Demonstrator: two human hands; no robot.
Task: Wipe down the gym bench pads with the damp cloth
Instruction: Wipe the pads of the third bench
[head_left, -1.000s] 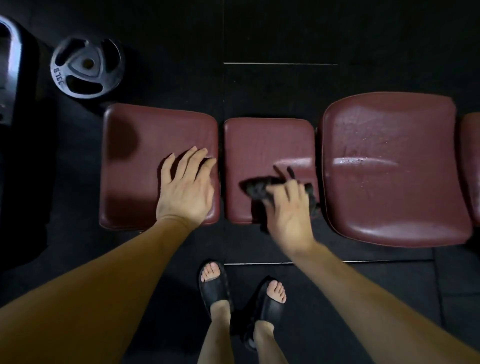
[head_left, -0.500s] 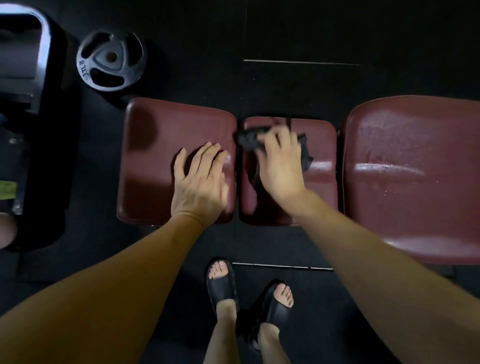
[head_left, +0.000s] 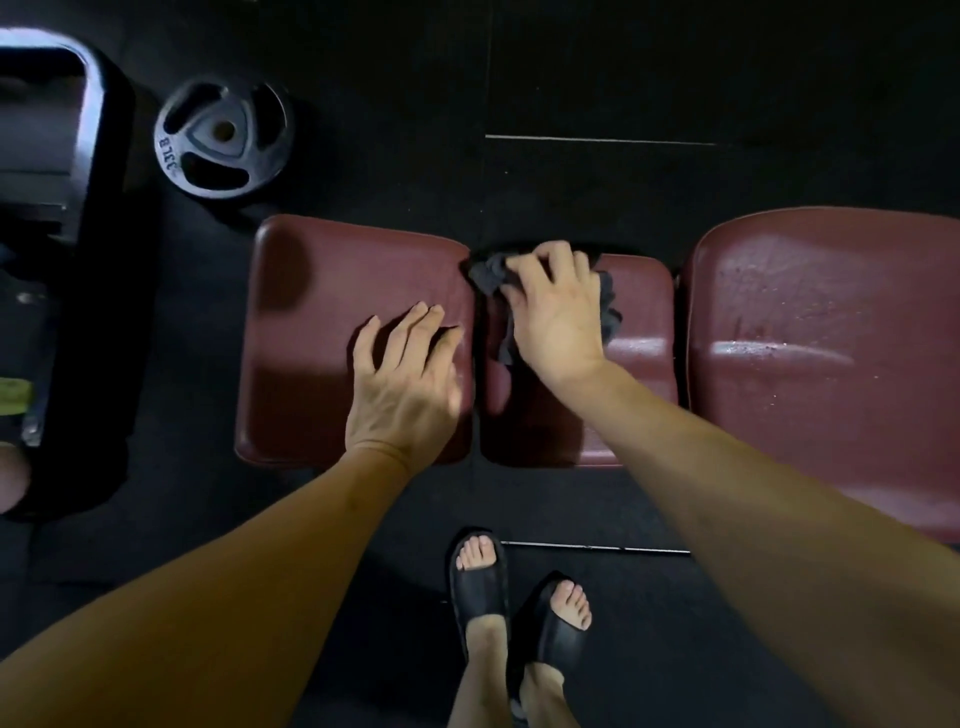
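Observation:
Three maroon bench pads lie in a row below me. My left hand rests flat on the left pad, fingers spread near its right edge. The dark crumpled cloth sits at the far left corner of the narrow middle pad, and my right hand grips it with curled fingers. Part of the cloth hangs out on both sides of the hand. The large right pad shows wet streaks and droplets.
A black 33 lb weight plate lies on the dark rubber floor beyond the left pad. A black machine frame stands at the far left. My sandalled feet stand just in front of the pads.
My right hand has carried the cloth from the near part of the middle pad up to its far left corner. My left hand stayed pressed on the left pad.

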